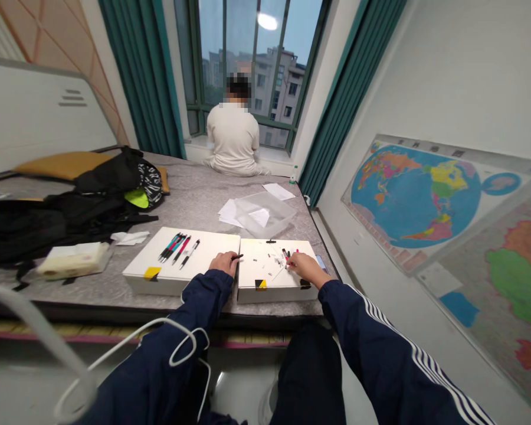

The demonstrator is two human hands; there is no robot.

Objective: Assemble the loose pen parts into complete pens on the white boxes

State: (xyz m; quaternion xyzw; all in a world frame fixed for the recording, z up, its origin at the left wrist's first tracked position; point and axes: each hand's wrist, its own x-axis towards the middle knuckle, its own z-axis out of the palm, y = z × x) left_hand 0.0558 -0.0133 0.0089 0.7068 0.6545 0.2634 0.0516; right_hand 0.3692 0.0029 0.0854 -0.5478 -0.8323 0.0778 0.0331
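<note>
In the head view, the left hand (pixel 223 264) rests at lower centre on the right edge of a white board (pixel 181 261), its fingers (pixel 230 258) curled together around a slim black piece (pixel 238 257) that sticks out to the right. The right hand (pixel 303 268) lies over a second white board (pixel 278 270) just beside the first, its fingers (pixel 291 264) close together among red-and-black pen parts (pixel 287 255); whether they grip anything cannot be told. Small pieces (pixel 272 260) lie scattered across that board, and four assembled pens (pixel 174 248) lie side by side on the left one. Each board has a yellow-and-black tape mark (pixel 152 273) on its near edge. Both boards sit on a grey mattress (pixel 194 203), with a clear plastic box (pixel 263 213) and loose white papers (pixel 230 212) beyond them. At the left of the frame lie a black bag (pixel 101 184) and a tissue pack (pixel 73 260). At top centre, another person (pixel 232 139) sits facing the window, back to the camera. A world map (pixel 416 198) hangs on the right wall.
</note>
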